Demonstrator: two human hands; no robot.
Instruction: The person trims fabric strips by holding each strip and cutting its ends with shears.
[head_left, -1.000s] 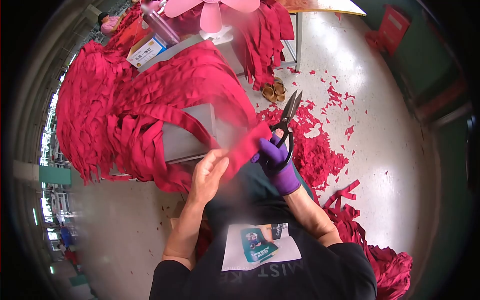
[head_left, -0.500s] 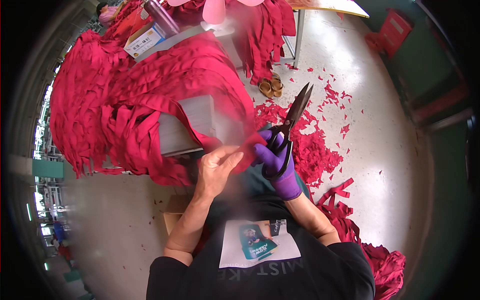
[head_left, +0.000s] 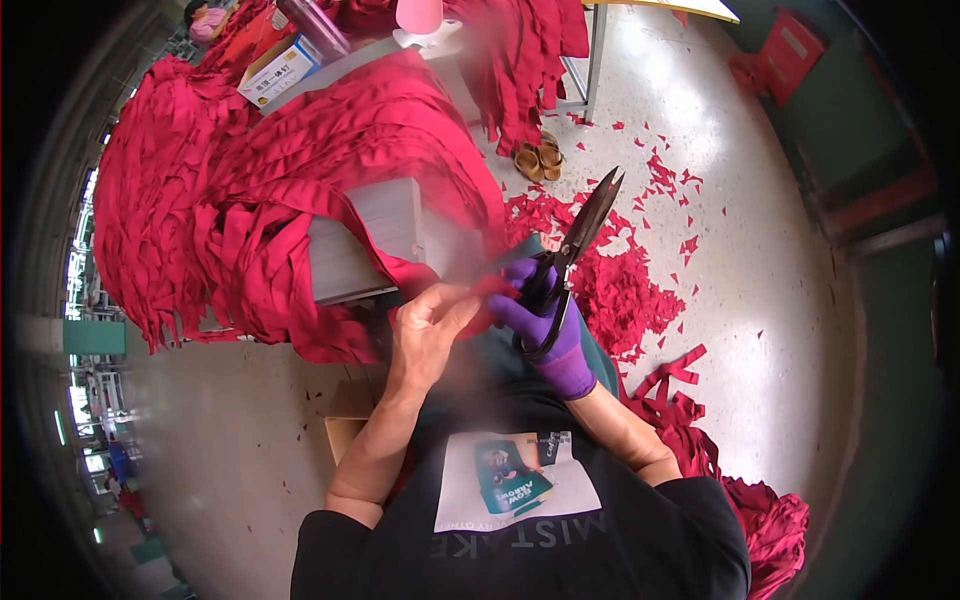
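My left hand (head_left: 425, 335) is bare and pinches a red fabric strip (head_left: 405, 272) between thumb and fingers. That strip runs back to a large heap of red strips (head_left: 290, 165) draped over a grey block-like surface (head_left: 370, 235). My right hand (head_left: 550, 340), in a purple glove, is closed around the black handles of large scissors (head_left: 590, 215). Their blades point up and away to the right, nearly closed. A bit of red cloth (head_left: 490, 287) lies between the two hands, against the gloved fingertips; whether the glove grips it is blurred.
Red scraps (head_left: 625, 290) litter the floor on the right, near brown sandals (head_left: 538, 160). More red strips (head_left: 765, 530) lie at the lower right. A small box (head_left: 280, 72), a bottle (head_left: 315, 28) and a pink fan (head_left: 420, 15) top the heap. A cardboard box (head_left: 348, 415) stands at left.
My right hand has shifted slightly left and turned the scissors a little more upright. Less red cloth shows between my hands. The view has tipped slightly, so the fan sits higher.
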